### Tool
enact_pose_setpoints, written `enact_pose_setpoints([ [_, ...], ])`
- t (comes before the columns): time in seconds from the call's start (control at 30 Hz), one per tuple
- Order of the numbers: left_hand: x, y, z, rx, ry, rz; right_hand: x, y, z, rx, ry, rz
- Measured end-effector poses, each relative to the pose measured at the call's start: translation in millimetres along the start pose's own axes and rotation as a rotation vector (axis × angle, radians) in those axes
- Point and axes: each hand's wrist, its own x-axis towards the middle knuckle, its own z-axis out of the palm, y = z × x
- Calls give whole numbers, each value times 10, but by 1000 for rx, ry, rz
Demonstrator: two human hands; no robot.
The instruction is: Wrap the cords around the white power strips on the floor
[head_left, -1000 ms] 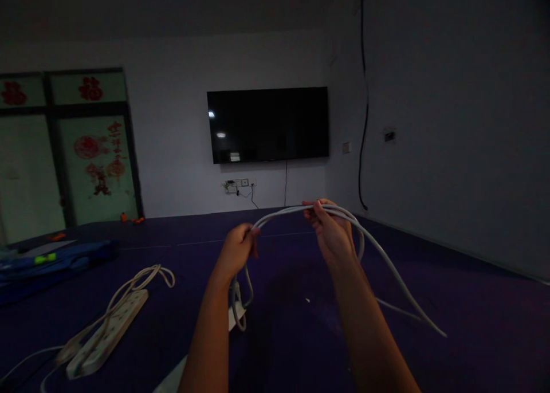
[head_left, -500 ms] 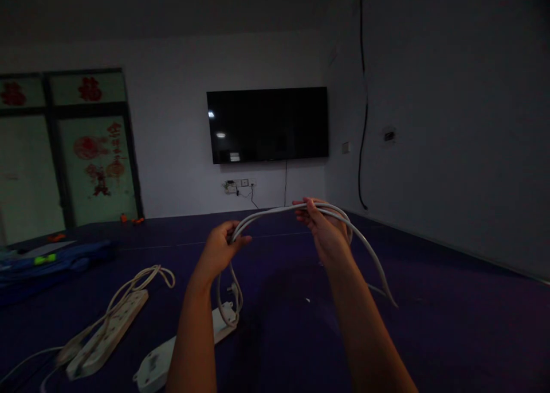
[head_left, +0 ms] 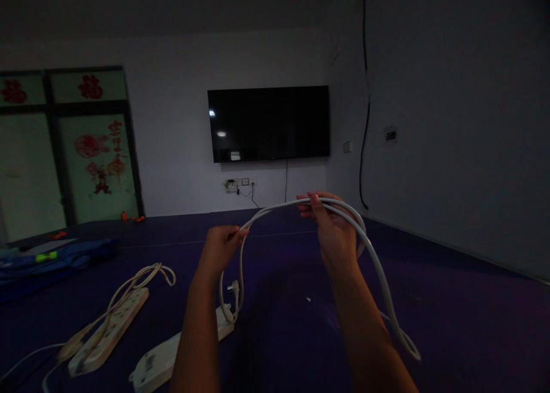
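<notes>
A looped white power cord (head_left: 283,205) arches between my two hands above the purple surface. My left hand (head_left: 222,244) pinches the cord at the left end of the arch. Thumb on top, my right hand (head_left: 333,227) grips the doubled strands, and a long loop droops from it to the lower right. Below my left hand the cord hangs down beside its plug (head_left: 234,290) and the white power strip (head_left: 158,358), which my left forearm partly covers. Farther left lies a second power strip (head_left: 109,333) with its cord bunched over it.
Blue cloth (head_left: 81,258) with a bright yellow-green item lies at the left. Small orange objects (head_left: 137,218) are near the glass door (head_left: 98,164). A television (head_left: 268,124) hangs on the far wall, and a dark cable (head_left: 365,112) runs down the right wall.
My right hand has shifted slightly right, and the loop hanging from it reaches lower and farther right. My left fingers have closed to a tighter pinch on the cord.
</notes>
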Motion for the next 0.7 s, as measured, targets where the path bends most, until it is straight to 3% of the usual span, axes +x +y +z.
enact_pose_setpoints([
  [0.13, 14, -9, 20, -102, 38, 28, 5, 3, -4, -3, 10, 21],
  [0.43, 33, 105, 190, -702, 202, 22, -43, 1, 49, 20, -71, 41],
  [0.57, 33, 131, 194, -775, 195, 4, -53, 46, 77, 25, -92, 38],
  [0.7, 35, 148, 164, -705, 226, -7, -47, 89, 73, 4, -117, 81],
])
